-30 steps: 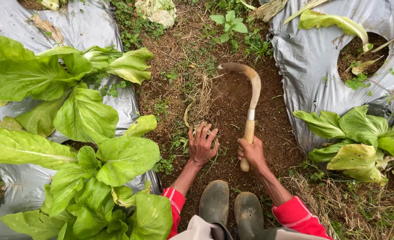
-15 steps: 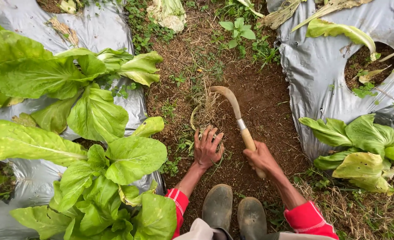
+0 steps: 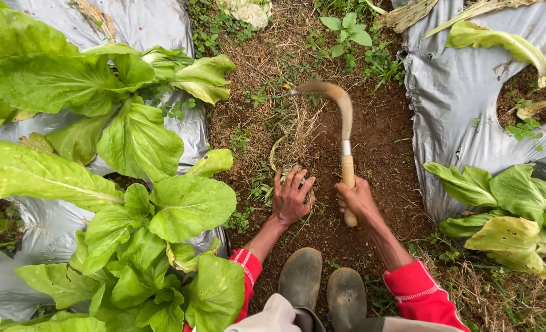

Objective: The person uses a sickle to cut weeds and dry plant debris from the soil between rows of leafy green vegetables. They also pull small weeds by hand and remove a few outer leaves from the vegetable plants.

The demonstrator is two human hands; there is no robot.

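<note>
The right hand (image 3: 358, 200) is clamped on the wooden handle of a sickle (image 3: 345, 132) over the soil path (image 3: 383, 154). The left hand (image 3: 291, 198) presses, fingers spread, on dry grass (image 3: 297, 132). The sickle looks stiff, light and sharp; grip the handle only.

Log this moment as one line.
right hand grips sickle | left hand on dry grass clump | soil path

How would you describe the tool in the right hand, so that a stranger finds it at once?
Look at the strip of brown soil between the two silver plastic sheets. Above the boots, the right hand grips a sickle. It alone has a pale wooden handle and a curved, hooked blade.
</note>
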